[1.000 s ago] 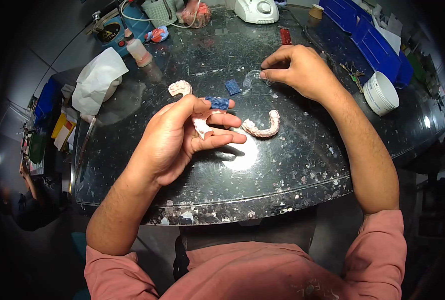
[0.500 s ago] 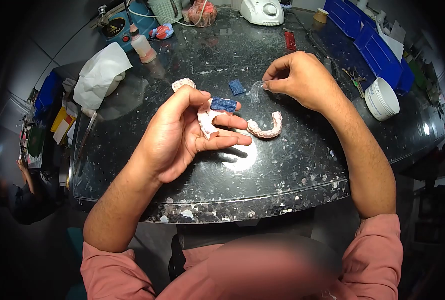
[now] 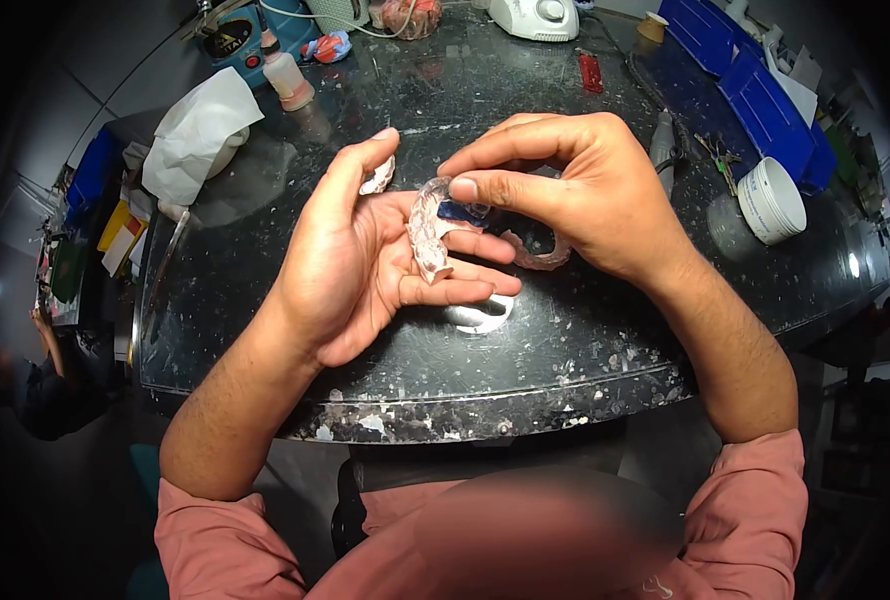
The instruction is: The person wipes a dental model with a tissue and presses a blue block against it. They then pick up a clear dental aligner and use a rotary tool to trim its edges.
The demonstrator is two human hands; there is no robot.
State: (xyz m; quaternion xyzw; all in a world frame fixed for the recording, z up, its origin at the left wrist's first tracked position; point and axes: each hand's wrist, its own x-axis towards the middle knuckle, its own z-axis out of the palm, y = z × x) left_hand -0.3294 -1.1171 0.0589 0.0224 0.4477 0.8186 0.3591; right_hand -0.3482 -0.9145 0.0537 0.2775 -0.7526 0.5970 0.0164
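My left hand (image 3: pixel 340 250) is palm up, with a pinkish-white dental arch model (image 3: pixel 426 250) lying across its fingers and the thumb raised away. A dark blue piece (image 3: pixel 455 212) sits within the curve of the model. Thumb and forefinger of my right hand (image 3: pixel 590 190) pinch a clear dental tray (image 3: pixel 433 188) at the model's upper end, where it overlaps the teeth. Partly behind the right hand, a second plaster arch (image 3: pixel 542 262) lies on the table. Another plaster model (image 3: pixel 379 178) shows past my left thumb, mostly hidden.
The dark, stained table (image 3: pixel 525 380) carries a dropper bottle (image 3: pixel 287 80), a white cloth-like sheet (image 3: pixel 205 125), a grey handpiece (image 3: pixel 663 150) and a white tub (image 3: pixel 768 200). Blue bins (image 3: pixel 765 100) line the right side. At far left, a person's arm (image 3: pixel 49 335) appears.
My right hand has moved left with the clear tray, bringing it from above the table onto the model. My left thumb has lifted away from the model.
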